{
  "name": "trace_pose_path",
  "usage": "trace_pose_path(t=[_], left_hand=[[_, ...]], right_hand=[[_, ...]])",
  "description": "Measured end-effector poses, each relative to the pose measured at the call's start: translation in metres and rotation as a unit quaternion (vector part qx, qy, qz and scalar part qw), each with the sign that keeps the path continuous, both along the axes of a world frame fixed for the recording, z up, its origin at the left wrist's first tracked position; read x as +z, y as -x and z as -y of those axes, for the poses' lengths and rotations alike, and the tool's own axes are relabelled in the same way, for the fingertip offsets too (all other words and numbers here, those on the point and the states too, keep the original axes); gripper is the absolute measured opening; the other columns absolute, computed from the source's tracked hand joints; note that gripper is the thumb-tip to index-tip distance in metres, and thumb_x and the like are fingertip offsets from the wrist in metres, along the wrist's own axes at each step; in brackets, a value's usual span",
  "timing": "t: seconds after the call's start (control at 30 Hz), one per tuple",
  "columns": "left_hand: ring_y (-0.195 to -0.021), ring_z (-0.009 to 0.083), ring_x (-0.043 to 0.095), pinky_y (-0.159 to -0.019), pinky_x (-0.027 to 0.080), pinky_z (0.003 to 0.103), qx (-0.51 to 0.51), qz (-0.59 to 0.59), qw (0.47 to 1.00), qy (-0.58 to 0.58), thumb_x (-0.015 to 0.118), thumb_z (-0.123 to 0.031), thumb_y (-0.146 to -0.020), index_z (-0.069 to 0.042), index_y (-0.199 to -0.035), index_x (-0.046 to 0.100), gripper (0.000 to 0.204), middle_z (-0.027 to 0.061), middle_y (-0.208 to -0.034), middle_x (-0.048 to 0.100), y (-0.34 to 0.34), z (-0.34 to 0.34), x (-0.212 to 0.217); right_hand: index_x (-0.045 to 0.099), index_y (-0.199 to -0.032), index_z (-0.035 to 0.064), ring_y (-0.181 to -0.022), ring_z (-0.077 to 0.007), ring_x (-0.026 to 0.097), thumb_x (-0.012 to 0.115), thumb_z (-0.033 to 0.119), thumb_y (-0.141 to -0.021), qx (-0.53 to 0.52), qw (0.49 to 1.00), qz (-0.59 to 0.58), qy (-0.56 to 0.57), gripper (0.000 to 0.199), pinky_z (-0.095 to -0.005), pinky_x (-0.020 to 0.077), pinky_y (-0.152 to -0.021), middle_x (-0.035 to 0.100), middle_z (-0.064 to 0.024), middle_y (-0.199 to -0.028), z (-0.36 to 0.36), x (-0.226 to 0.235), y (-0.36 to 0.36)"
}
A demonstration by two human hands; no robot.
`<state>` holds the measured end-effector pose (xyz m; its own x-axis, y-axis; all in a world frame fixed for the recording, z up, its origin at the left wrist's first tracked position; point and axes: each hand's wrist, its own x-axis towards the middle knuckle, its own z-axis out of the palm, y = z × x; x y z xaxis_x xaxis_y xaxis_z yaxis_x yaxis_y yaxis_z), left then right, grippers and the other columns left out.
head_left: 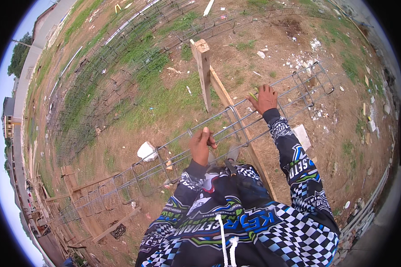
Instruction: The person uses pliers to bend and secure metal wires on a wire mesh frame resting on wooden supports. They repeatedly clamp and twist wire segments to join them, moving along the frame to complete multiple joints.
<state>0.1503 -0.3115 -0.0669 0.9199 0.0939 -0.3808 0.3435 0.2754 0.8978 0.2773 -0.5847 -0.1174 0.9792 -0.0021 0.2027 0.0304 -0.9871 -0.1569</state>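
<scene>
Your left hand point(200, 144) is closed around a top bar of a long steel rebar cage point(236, 122) lying across wooden trestles over bare, grassy ground. Your right hand point(265, 99) grips the cage further along, pinching a small green tool. An upright wooden post point(204, 73) stands just beyond the cage

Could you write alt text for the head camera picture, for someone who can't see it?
Both hands grip a long rebar cage lying on wooden trestles over a dirt yard: left hand on a top bar, right hand further along.
</scene>
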Motion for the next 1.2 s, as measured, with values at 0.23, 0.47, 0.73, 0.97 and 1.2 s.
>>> trace_pose_path(t=[0.23,0.47,0.73,0.97,1.2], left_hand=[[-0.062,0.0148,0.058,-0.062,0.050,0.032,0.052,-0.041,0.981,0.182,0.055,-0.035,-0.102,-0.002,-0.096,0.063,0.034,0.0037,-0.072,0.059,-0.007,0.000,-0.009],[-0.083,0.0204,0.065,-0.077,0.050,0.035,0.001,0.206,0.967,-0.151,0.053,-0.043,-0.101,0.001,-0.117,0.062,0.047,0.0116,-0.096,0.070,0.008,0.032,-0.014],[-0.091,0.0184,0.065,-0.077,0.050,0.031,-0.138,-0.081,0.987,0.023,0.054,-0.041,-0.101,0.003,-0.111,0.067,0.047,0.0134,-0.104,0.071,0.012,0.027,-0.006],[-0.092,0.0133,0.063,-0.081,0.050,0.029,-0.051,0.161,0.976,-0.136,0.065,-0.025,-0.098,0.003,-0.111,0.070,0.032,0.0095,-0.101,0.071,0.001,0.060,0.022],[-0.093,0.0142,0.063,-0.085,0.049,0.030,-0.017,0.028,0.999,-0.004,0.066,-0.026,-0.098,0.004,-0.105,0.072,0.031,0.0096,-0.101,0.071,0.022,0.040,-0.006]], right_hand=[[0.071,-0.109,0.0019,-0.074,-0.0135,0.065,0.073,0.025,-0.088,0.132,0.753,-0.301,-0.570,0.031,-0.0293,0.0500,-0.062,0.070,-0.0045,-0.085,-0.056,0.015,0.078],[0.066,-0.110,0.0034,-0.090,-0.0108,0.062,0.064,0.026,-0.098,-0.077,0.497,-0.230,-0.833,0.026,-0.0267,0.0500,-0.077,0.067,-0.0022,-0.097,-0.119,0.032,0.120],[0.057,-0.119,0.0024,-0.052,-0.0201,0.055,0.061,0.022,-0.099,0.008,0.778,-0.007,-0.628,0.028,-0.0332,0.0407,-0.051,0.054,-0.0038,-0.058,-0.046,0.093,0.050],[0.033,-0.145,0.0071,-0.069,-0.0265,0.062,0.058,0.020,-0.097,0.232,0.825,-0.173,-0.486,0.056,-0.0347,0.0497,-0.070,0.066,-0.0168,-0.081,-0.058,0.080,0.083],[0.021,-0.154,0.0048,-0.082,-0.0175,0.060,0.056,0.020,-0.098,0.192,0.693,-0.325,-0.615,0.068,-0.0317,0.0501,-0.073,0.062,-0.0168,-0.107,-0.078,0.049,0.114]])
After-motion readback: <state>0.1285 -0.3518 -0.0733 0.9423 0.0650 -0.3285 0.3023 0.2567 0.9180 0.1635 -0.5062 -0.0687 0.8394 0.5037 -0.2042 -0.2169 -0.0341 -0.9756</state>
